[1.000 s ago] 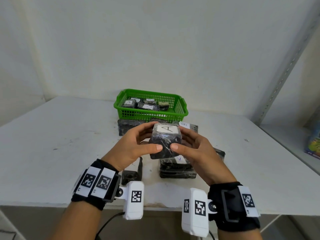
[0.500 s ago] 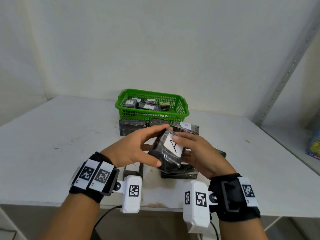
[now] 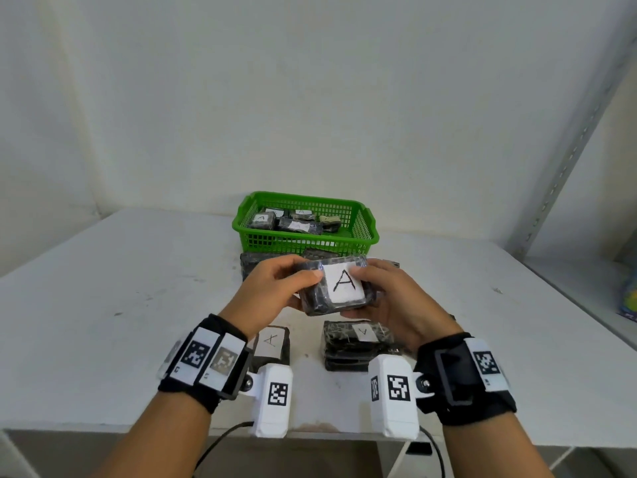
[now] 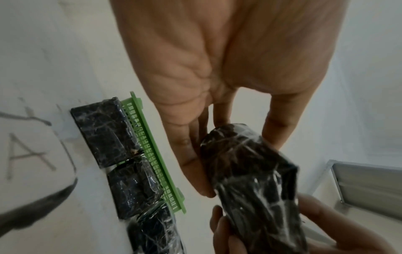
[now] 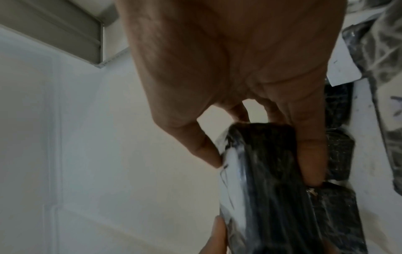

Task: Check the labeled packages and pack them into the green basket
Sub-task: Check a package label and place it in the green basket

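Left hand (image 3: 275,291) and right hand (image 3: 389,298) both gripping black package (image 3: 336,288) at frame centre, "A" label up, green basket (image 3: 362,232) just above

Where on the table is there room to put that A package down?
Bare table spreads left of the green basket and left hand; more lies right of the right hand. It is crowded between basket and wrists, where packages lie.

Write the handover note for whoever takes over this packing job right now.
Left hand and right hand both grip one black wrapped package above the table, its "A" label facing up.
Green basket at the back already holds several labeled packages.
Left: a row of packages in front of the basket, one "A" package and a stack near the wrists.
Next, probably: basket the held one.
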`<control>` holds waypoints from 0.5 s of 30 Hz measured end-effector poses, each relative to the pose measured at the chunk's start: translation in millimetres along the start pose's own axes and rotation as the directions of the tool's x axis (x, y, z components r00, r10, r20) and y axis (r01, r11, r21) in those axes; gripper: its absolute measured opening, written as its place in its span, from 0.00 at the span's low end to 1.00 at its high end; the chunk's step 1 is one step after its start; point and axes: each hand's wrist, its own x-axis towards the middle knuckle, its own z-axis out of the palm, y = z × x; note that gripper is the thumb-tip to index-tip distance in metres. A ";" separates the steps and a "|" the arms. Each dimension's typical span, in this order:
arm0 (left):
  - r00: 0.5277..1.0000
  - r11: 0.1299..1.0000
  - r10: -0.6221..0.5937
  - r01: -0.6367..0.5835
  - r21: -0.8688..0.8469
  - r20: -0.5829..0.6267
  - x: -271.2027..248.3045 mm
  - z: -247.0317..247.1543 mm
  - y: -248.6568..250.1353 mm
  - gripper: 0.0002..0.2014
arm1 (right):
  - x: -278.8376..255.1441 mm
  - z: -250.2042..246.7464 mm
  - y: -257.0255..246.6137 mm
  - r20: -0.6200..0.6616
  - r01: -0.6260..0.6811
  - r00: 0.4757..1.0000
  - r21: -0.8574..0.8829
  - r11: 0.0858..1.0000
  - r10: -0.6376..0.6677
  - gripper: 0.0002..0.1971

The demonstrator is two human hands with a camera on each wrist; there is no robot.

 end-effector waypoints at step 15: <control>0.901 0.932 -0.032 0.184 0.313 -0.434 132.4 -71.0 22.5 0.04 | 99.9 -10.9 -56.9 -0.136 0.021 0.990 -0.166 0.986 -0.044 0.13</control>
